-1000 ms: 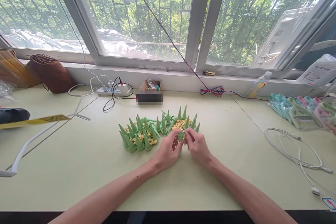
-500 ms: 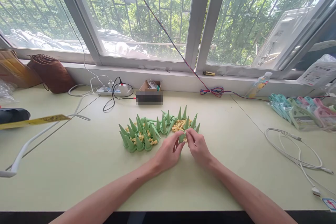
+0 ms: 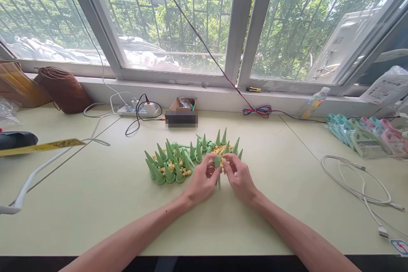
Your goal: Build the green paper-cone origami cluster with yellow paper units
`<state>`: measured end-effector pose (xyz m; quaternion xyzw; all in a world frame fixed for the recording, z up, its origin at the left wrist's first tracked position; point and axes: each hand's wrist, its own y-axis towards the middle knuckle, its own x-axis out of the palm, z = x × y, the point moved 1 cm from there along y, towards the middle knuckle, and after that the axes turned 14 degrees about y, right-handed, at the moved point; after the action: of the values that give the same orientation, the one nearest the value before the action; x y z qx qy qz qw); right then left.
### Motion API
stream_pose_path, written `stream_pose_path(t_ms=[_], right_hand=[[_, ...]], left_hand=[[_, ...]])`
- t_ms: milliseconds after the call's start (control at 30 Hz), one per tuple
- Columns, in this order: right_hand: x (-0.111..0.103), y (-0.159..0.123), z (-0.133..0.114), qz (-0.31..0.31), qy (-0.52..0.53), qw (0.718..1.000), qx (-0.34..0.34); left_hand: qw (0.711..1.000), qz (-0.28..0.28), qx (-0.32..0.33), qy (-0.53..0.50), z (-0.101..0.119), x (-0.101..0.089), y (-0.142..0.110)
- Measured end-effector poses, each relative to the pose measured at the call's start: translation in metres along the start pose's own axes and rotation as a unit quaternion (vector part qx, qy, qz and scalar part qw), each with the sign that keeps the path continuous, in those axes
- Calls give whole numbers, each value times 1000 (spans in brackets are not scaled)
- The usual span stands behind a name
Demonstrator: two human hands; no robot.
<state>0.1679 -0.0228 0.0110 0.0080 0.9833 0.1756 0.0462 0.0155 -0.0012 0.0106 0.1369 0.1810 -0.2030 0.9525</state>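
Observation:
Upside down, with its tip toward the table, a green plastic cone spike [image 3: 217,162] is gripped between the thumb and fingers of my left hand [image 3: 204,179]. My right hand [image 3: 237,174] is closed just to the right of the spike's wide end, fingers bent and thumb near the fingertips; what they pinch, if anything, I cannot make out. Small yellow valve-like pieces [image 3: 219,149] lie in a pile behind my hands, partly hidden by them. Left of my hands stand many more green cone spikes [image 3: 169,174], point up, with yellow pieces scattered among them.
At the back are a power strip [image 3: 135,110], a small open carton [image 3: 183,104] and a black box [image 3: 181,119]. A bottle [image 3: 315,103] leans by the sill. Pastel packaged items [image 3: 366,136] and a coiled white cable [image 3: 357,178] lie right; a brown pouch [image 3: 63,89] sits left.
My right fingers have come down from the spike's wide rim to its right side. The spike has shifted slightly left in my left hand and shows more fully.

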Motion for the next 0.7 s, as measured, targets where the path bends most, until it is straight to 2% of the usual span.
stream_pose_path(t_ms=[133, 400, 700], right_hand=[[1, 0, 0, -9, 17, 1000, -4], [-1, 2, 3, -7, -2, 1000, 2], [-3, 2, 10, -14, -10, 1000, 9]], left_hand=[[999, 3, -16, -43, 1, 1, 0], [999, -4, -18, -47, 0, 1, 0], [1000, 0, 10, 20, -4, 0, -1]])
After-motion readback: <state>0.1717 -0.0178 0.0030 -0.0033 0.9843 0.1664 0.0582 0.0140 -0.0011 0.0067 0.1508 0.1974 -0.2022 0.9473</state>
